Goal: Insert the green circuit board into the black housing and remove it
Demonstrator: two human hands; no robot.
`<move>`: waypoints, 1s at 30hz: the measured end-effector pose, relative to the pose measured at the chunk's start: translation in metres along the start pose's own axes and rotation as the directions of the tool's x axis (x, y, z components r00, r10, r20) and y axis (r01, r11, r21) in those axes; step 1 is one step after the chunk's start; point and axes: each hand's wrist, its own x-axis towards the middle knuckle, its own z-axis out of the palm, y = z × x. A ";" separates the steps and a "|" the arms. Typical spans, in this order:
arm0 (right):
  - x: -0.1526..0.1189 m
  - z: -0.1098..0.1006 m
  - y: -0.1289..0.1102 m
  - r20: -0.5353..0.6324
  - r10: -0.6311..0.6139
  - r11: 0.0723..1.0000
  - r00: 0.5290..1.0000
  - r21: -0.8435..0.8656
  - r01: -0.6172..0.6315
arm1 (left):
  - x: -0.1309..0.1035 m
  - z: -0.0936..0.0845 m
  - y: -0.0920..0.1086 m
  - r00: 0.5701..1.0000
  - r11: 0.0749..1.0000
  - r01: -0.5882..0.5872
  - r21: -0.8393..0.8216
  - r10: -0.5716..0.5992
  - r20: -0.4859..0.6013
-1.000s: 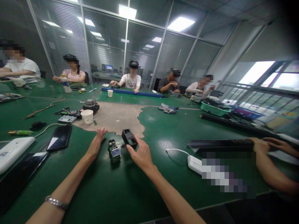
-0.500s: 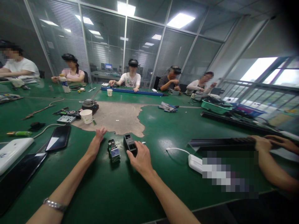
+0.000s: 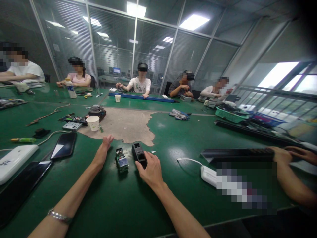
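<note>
My right hand (image 3: 151,168) is wrapped round the lower end of a black plastic housing (image 3: 139,153) that stands on the green table. Left of the housing lies a small circuit board module (image 3: 122,161) with a blue part on it; neither hand touches it. My left hand (image 3: 106,145) rests on the table beyond the module's left side, near the edge of a brown sheet (image 3: 126,122). Its fingers are apart and hold nothing.
Left are a paper cup (image 3: 93,123), a phone (image 3: 63,145), a white power strip (image 3: 18,162) and a screwdriver (image 3: 22,140). At right, another person's hands hold a black bar (image 3: 235,154) near a white adapter (image 3: 208,175). Several people sit across the table.
The view has shifted slightly, so the scene sits a little further right. Both hands keep nearly the same places, with my right hand still on the black housing.
</note>
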 end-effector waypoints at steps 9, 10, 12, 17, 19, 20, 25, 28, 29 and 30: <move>0.008 -0.021 -0.027 -0.073 -0.040 0.968 0.997 0.244 0.057 | -0.002 0.001 0.003 1.000 1.000 -0.014 -0.003 0.014 -0.024; 0.008 -0.024 -0.034 -0.071 -0.063 0.961 0.996 0.265 0.079 | -0.002 0.001 0.003 1.000 1.000 -0.013 -0.004 0.013 -0.025; 0.009 -0.027 -0.047 -0.068 -0.103 0.953 0.992 0.279 0.118 | -0.002 0.001 0.002 1.000 1.000 -0.014 -0.007 0.014 -0.023; 0.009 -0.019 -0.068 -0.045 -0.138 0.969 0.989 0.198 0.144 | 0.000 0.000 0.000 0.999 1.000 -0.019 -0.005 0.019 -0.028; 0.008 -0.014 -0.071 -0.026 -0.130 0.979 0.991 0.157 0.133 | 0.001 -0.001 -0.001 0.999 1.000 -0.019 -0.005 0.019 -0.027; 0.008 -0.012 -0.072 -0.019 -0.127 0.981 0.992 0.143 0.128 | 0.001 -0.001 -0.001 0.999 1.000 -0.018 -0.007 0.018 -0.026; 0.005 -0.009 -0.076 0.000 -0.138 0.983 0.990 0.121 0.137 | 0.002 -0.001 -0.001 1.000 1.000 -0.024 -0.004 0.024 -0.020; 0.005 -0.007 -0.078 0.018 -0.156 0.981 0.988 0.123 0.152 | 0.002 -0.001 -0.002 0.999 1.000 -0.023 0.007 0.023 -0.024; 0.004 -0.006 -0.077 0.020 -0.161 0.980 0.987 0.124 0.157 | 0.002 -0.001 -0.002 0.999 1.000 -0.019 0.012 0.020 -0.029; 0.003 -0.004 -0.077 0.021 -0.165 0.979 0.986 0.123 0.161 | 0.003 -0.001 -0.003 0.999 1.000 -0.015 0.018 0.016 -0.033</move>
